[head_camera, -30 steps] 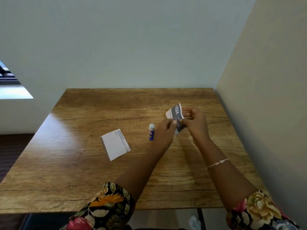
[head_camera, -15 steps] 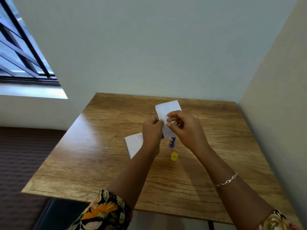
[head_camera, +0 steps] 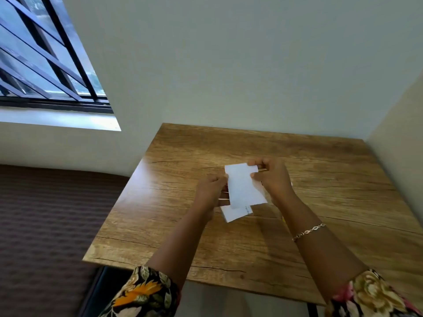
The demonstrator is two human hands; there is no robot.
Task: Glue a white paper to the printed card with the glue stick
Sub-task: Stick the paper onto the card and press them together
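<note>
Head view only. Both hands are up over the wooden table, right of frame centre, sharing one white sheet — white face to camera, so paper or card back, can't tell which. Its long axis runs near-vertical in frame, top tipped slightly left. Right hand is pinched on the top-right corner and right edge; left hand has fingers closed on the left edge, lower down. A second white sheet with a strip of small print lies flat on the table just below the held one, partly hidden by it. Glue stick isn't visible — probably behind the hands. Next move likely hinges on lining up the edges; right hand is nearer the top corner.
</note>
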